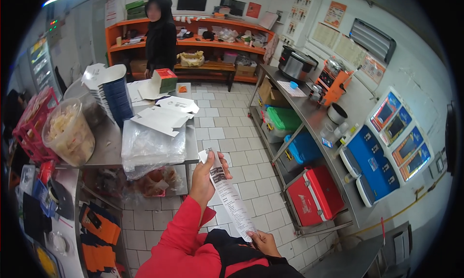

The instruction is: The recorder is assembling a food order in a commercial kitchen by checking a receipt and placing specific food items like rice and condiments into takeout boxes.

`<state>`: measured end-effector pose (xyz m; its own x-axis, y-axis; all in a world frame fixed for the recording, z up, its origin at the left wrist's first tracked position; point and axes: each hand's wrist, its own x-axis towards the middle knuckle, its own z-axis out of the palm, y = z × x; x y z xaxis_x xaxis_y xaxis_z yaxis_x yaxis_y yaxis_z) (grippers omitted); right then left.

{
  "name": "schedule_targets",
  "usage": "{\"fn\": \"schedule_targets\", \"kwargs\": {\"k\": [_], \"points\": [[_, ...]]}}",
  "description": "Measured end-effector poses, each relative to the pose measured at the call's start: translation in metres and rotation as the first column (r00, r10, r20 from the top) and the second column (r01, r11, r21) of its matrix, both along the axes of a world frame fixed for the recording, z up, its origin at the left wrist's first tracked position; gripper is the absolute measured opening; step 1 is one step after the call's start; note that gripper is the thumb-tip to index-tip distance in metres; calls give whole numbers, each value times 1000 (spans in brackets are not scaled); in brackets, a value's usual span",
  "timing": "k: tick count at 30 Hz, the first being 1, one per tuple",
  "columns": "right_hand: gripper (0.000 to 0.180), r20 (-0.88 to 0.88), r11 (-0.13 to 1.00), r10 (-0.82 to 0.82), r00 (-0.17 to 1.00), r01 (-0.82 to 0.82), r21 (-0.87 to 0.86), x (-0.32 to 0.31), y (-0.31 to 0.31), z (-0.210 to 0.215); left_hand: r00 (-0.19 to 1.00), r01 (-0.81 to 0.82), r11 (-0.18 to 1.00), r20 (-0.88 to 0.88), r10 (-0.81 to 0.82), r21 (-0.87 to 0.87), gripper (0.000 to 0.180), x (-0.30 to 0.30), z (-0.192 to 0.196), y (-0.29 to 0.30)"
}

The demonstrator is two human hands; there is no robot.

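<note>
A long printed paper receipt (232,200) stretches between my two hands in front of my body. My left hand (205,179) is closed on its far end, with the thumb lying on the paper. Lower and to the right, my right hand (263,242) pinches the near end of the strip. The sleeve of my left arm is red. Just beyond my left hand, a stack of clear plastic bags (153,145) lies on the corner of a metal table, with flat white cardboard pieces (162,119) on top.
Left, a tub of pale food (72,133) stands beside stacked paper boxes (116,94). A person in black (161,41) is near orange shelves (212,29). Along the right, a metal counter (309,111) holds a cooker (296,64); beneath it sits a red cool box (314,193). The floor (232,133) is tiled.
</note>
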<state>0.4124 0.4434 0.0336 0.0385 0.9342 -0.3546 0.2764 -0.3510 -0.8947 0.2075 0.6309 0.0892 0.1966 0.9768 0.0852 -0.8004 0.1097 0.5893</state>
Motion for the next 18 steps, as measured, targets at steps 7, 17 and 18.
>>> {"fn": "schedule_targets", "kwargs": {"k": [7, 17, 18], "points": [[40, -64, 996, 83, 995, -85, -39, -23, 16, 5, 992, -55, 998, 114, 57, -21, 36, -15, -12, -38], [39, -51, 903, 427, 903, -429, -41, -102, 8, -18, 945, -242, 947, 167, 280, -213, 31, -125, -30, -104], [38, -54, 878, 472, 880, -475, -60, -116, 5, -10, 921, -265, 938, 230, 316, -225, 30, -154, -43, -104]]}}
